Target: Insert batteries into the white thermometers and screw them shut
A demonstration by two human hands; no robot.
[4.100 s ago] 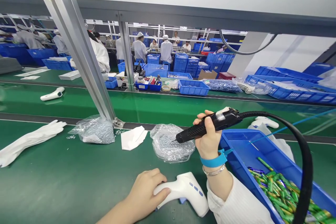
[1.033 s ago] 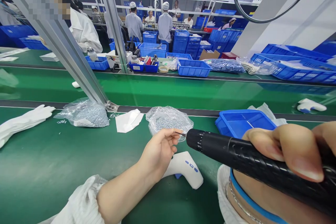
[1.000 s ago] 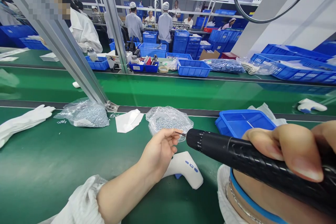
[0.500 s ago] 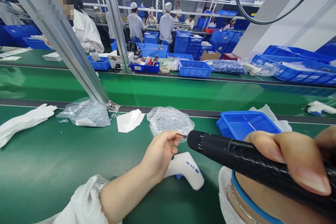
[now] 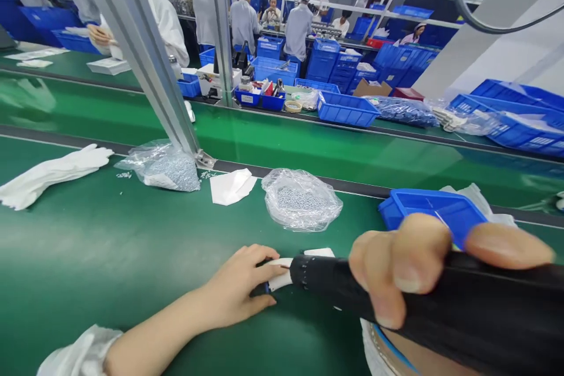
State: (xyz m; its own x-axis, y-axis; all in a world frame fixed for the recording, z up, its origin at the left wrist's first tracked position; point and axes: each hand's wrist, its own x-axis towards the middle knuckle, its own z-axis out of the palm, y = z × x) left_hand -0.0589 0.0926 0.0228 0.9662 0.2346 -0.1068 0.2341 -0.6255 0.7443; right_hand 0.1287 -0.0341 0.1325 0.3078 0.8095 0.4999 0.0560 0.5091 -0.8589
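My right hand [image 5: 409, 270] is wrapped round a black electric screwdriver [image 5: 326, 276] that slants in from the right. Its thin bit reaches the white thermometer gun [image 5: 280, 283] on the green bench, by my left index finger; whether the bit sits in a screw I cannot tell. My left hand [image 5: 240, 288] grips that thermometer, fingers on top and thumb at the near side. The screwdriver hides much of its body. Beyond lies an open clear bag of small screws [image 5: 302, 198], touched by neither hand.
A second bag of screws [image 5: 174, 170] leans by the metal post [image 5: 163, 88]. White gloves [image 5: 53, 176] and a folded white paper [image 5: 232, 186] lie along the bench. Behind my right hand stands a blue tray [image 5: 396, 202]. Across the green conveyor [image 5: 273, 135], people work among blue crates.
My left hand has come down from near the screw bag and taken hold of the thermometer gun, which has turned. The screwdriver has moved lower and left, its tip now at the thermometer.
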